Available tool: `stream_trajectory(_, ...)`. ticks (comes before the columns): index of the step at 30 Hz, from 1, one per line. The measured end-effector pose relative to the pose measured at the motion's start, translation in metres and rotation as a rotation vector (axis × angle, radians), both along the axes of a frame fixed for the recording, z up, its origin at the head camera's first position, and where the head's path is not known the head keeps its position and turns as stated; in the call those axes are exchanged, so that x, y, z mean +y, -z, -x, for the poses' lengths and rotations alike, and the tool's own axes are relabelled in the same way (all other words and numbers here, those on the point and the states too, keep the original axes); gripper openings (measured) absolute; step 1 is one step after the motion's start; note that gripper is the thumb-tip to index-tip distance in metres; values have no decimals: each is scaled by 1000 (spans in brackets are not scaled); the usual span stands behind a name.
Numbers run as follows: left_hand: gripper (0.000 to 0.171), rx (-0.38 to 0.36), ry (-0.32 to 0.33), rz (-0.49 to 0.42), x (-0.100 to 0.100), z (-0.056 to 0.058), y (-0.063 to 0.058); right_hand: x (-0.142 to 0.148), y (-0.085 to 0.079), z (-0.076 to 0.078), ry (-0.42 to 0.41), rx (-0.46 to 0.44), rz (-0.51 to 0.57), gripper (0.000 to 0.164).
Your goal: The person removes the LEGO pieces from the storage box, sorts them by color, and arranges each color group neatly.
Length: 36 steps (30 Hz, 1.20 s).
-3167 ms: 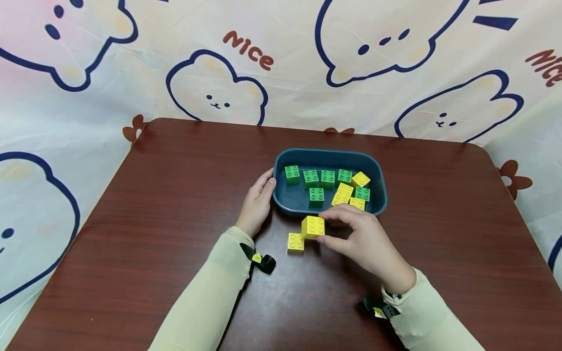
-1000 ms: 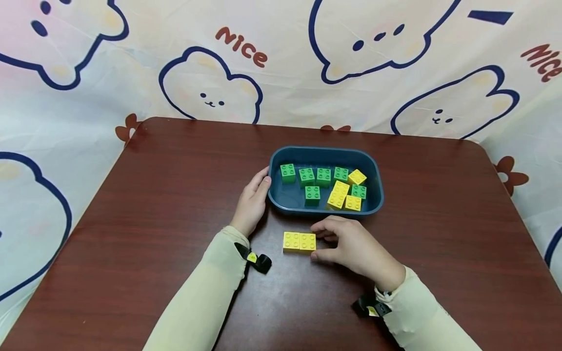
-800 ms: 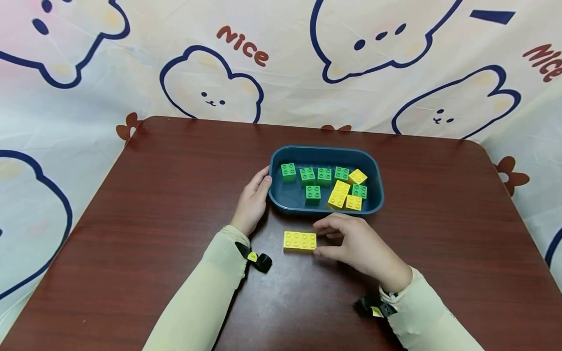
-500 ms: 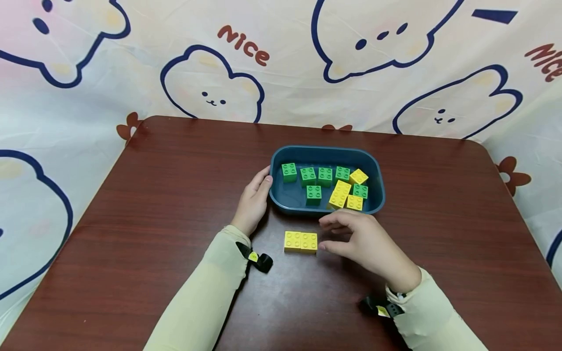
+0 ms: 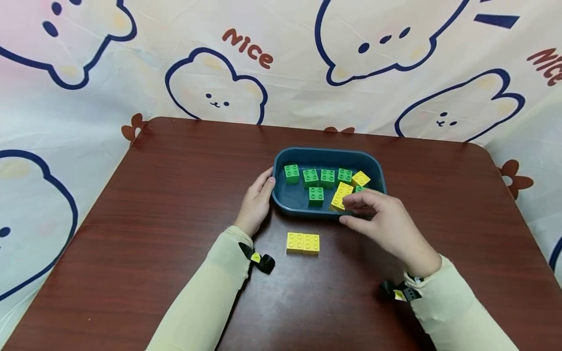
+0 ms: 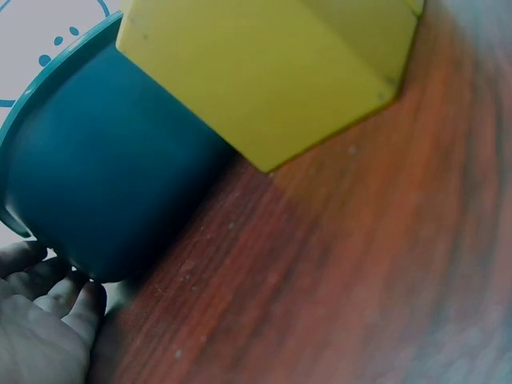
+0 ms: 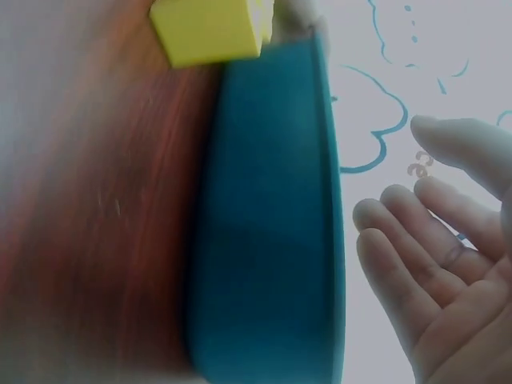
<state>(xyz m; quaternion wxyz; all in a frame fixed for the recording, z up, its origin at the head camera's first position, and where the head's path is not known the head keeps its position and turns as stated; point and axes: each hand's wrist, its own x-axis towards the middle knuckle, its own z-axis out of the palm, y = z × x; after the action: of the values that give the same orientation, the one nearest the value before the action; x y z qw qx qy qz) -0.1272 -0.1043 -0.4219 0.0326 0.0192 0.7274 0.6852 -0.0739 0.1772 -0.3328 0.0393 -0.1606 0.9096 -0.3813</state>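
Observation:
My left hand (image 5: 255, 204) rests at the left end of the dark blue tray (image 5: 283, 200), its fingertips touching the outer wall in the left wrist view. Over the tray's front right rim hovers my right hand (image 5: 388, 222), thumb and fingers spread apart and nothing between them. Under its fingertips lies a long yellow brick (image 5: 341, 194); a green brick (image 5: 359, 188) is partly covered by the hand. Two square yellow toy bricks (image 5: 303, 243) lie side by side on the table before the tray. In the right wrist view, a yellow brick (image 7: 210, 30) shows beside the tray wall.
Several green bricks (image 5: 316, 195) lie spread in the tray, with another yellow brick (image 5: 361, 178) at its right. The brown table (image 5: 175, 195) reaches back to a printed curtain (image 5: 290, 97). A black wrist camera (image 5: 266, 263) hangs at each sleeve.
My right hand set the second yellow brick down against the first and let it go. It then moved right and away, to over the tray's front rim. My left hand stayed at the tray.

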Motion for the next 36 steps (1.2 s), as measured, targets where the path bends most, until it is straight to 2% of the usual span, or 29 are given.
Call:
stream_trajectory(6, 48, -5, 0, -2, 0, -1, 0, 4, -1, 19, 21, -38, -64, 34)
stream_trajectory(10, 47, -17, -4, 0, 0, -2, 1, 6, 2, 27, 28, -72, -92, 34)
stream_trajectory(19, 47, -21, -10, 5, 1, -1, 1, 3, 12, 35, 6, -130, -72, 32)
stream_trajectory(31, 47, -13, -13, 13, 0, -1, 0, -11, 15, 41, -21, -99, -48, 33)
stream_trajectory(36, 46, -5, -8, 6, 0, 0, 1, -17, 15, 45, -32, -117, -40, 36)
